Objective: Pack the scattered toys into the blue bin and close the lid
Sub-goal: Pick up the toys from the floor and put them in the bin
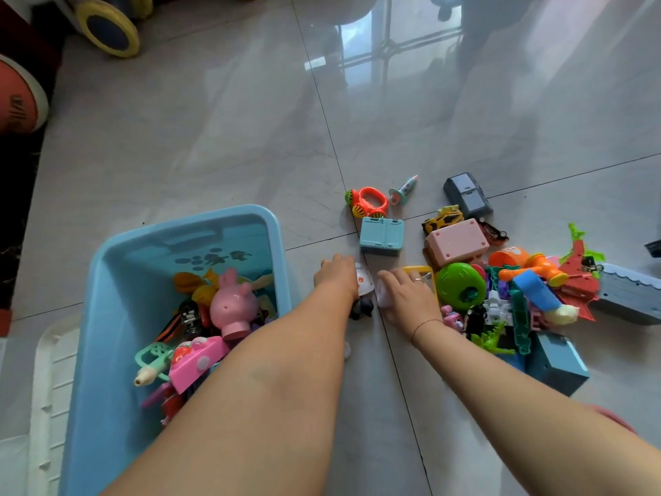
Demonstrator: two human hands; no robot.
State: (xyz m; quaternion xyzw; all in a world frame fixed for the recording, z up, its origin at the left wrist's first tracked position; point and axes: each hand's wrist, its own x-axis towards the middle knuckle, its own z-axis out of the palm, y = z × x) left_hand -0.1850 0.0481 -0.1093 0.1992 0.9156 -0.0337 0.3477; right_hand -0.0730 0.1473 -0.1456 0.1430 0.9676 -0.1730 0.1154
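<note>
Blue bin (186, 223) part-filled; toy heap (518, 291) waits at three o'clock; left hand (338, 277) clutches white toy (364, 282), right hand (406, 295) pale toy (383, 298); lid (53, 370) off.

On the tiled floor, the left hand (336, 277) and right hand (404, 291) press down side by side on small toys, between the half-filled blue bin (277, 241) and the toy pile (461, 286). A white lid (53, 370) lies left of the bin.

I can read next to nothing here. The orange basketball (18, 98) at the floor's left edge carries dark lettering, too blurred and cut off to read. The blue bin (275, 245) bears dark printed figures, no words.
</note>
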